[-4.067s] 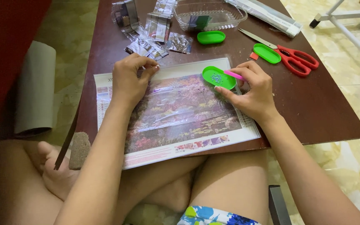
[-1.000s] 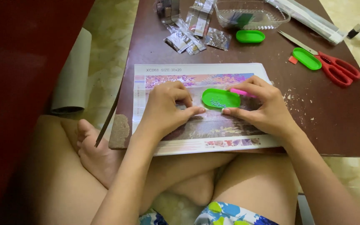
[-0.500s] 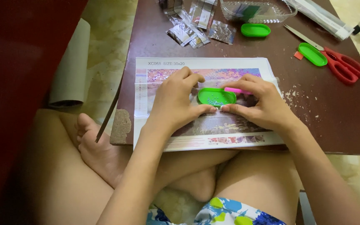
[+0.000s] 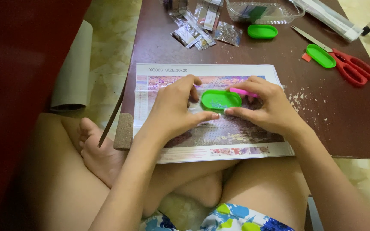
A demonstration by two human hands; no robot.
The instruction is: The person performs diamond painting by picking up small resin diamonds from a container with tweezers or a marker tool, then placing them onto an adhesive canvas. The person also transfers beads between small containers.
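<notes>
Far left, on the floor: grey cardboard tube (image 4: 71, 70), lying against the dark red wall. Low dark brown wooden surface (image 4: 343, 124) to its right; the person sits cross-legged at its near edge.

Rectangular diamond-painting canvas (image 4: 213, 137), white border, multicoloured picture, lies flat on the surface with its near edge overhanging the lap.

Left hand (image 4: 174, 109): palm down on the canvas, fingers curled, thumb tip touching the near rim of the small green oval plastic tray (image 4: 220, 99). Tray rests on the canvas between both hands.

Right hand (image 4: 268, 107): fingers closed in a pinch around a thin pink applicator pen (image 4: 241, 91); forefinger tip against the tray's near right rim.

Back of surface: small clear bead packets (image 4: 202, 25), clear plastic box (image 4: 264, 10), second green oval tray (image 4: 262, 31), third green tray (image 4: 320, 56) touching red-handled scissors (image 4: 352, 68).
</notes>
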